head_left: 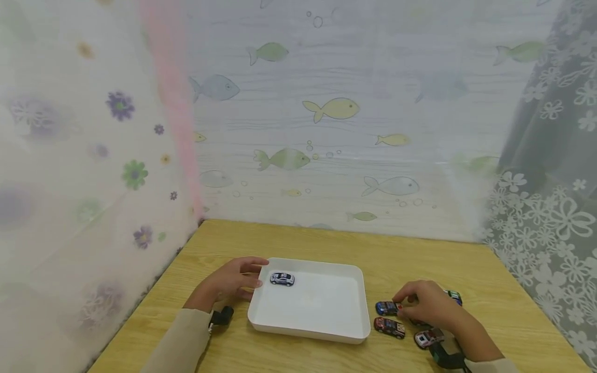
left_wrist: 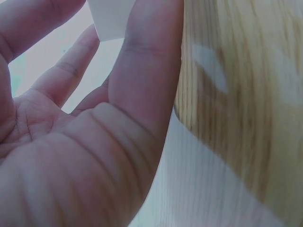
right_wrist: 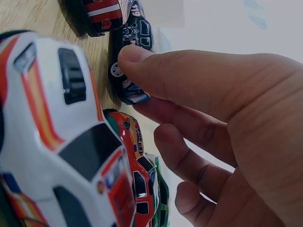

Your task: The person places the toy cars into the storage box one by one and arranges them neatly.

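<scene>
Right now your right hand (head_left: 431, 305) pinches the blue toy car (head_left: 384, 309) between thumb and finger, just beside the right wall of the white tray (head_left: 317, 303); you can't tell whether its wheels touch the wooden table (head_left: 326, 234). Near that hand stand a dark red car (head_left: 389, 327), a white-and-red car (head_left: 429, 338) and a green car (head_left: 454, 297). Your left hand (head_left: 233, 280) has its fingers loosely spread at the tray's left edge, close to the white-and-blue car (head_left: 282, 280) inside.
</scene>
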### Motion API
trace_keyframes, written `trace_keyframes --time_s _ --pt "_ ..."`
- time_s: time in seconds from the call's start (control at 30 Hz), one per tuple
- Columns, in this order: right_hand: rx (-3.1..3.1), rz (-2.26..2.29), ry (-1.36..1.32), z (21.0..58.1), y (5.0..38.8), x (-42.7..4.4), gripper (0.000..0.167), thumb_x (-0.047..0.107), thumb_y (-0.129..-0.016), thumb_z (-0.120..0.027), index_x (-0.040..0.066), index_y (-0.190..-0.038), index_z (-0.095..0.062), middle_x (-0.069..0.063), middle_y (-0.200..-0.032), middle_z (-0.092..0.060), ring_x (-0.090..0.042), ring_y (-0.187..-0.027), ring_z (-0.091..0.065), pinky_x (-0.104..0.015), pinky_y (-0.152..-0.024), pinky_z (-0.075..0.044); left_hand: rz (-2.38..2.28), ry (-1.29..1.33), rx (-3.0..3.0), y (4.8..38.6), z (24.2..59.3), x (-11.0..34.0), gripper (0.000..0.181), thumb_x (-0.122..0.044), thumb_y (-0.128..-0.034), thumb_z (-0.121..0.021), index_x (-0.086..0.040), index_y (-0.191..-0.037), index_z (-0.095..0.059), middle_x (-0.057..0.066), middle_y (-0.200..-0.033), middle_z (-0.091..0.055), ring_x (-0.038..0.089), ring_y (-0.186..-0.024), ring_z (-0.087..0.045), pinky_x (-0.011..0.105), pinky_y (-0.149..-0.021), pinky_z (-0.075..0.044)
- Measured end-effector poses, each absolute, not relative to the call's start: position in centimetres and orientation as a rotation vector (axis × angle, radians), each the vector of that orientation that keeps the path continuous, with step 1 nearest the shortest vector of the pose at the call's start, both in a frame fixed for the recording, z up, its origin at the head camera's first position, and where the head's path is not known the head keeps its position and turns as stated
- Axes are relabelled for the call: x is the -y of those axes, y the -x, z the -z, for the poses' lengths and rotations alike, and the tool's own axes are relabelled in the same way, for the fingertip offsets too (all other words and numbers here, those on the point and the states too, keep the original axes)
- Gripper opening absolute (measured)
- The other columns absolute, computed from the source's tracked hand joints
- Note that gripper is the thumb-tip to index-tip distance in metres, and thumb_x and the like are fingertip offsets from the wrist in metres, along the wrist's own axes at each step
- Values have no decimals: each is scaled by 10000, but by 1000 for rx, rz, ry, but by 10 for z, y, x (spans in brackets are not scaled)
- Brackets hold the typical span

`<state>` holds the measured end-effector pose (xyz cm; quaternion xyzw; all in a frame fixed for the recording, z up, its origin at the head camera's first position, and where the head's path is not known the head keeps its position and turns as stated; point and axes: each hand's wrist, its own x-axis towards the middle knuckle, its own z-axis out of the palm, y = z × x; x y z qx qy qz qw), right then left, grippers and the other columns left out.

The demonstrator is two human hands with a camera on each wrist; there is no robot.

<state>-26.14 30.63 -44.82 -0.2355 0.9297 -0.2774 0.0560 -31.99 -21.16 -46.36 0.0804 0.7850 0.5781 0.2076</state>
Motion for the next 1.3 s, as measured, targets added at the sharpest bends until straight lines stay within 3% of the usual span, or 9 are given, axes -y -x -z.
trace_keyframes --time_s 0.33,1.3 --pt "-2815 861 665 450 261 -304 206 277 -863 -848 178 -1036 -797 47 -985 -749 6 -751 -607 -237 -634 -531 -1606 -223 -2193 320 466 213 607 -124 -913 -797 -184 -1472 -569 187 -1522 -516 283 -1159 -669 448 -813 -648" --pt "-3042 784 685 426 256 -281 140 297 -884 -823 241 -980 -739 135 -947 -691 -111 -894 -604 -282 -717 -530 -1649 -211 -2146 323 467 212 602 -99 -913 -791 -174 -1468 -570 178 -1523 -516 285 -1165 -668 464 -813 -646"
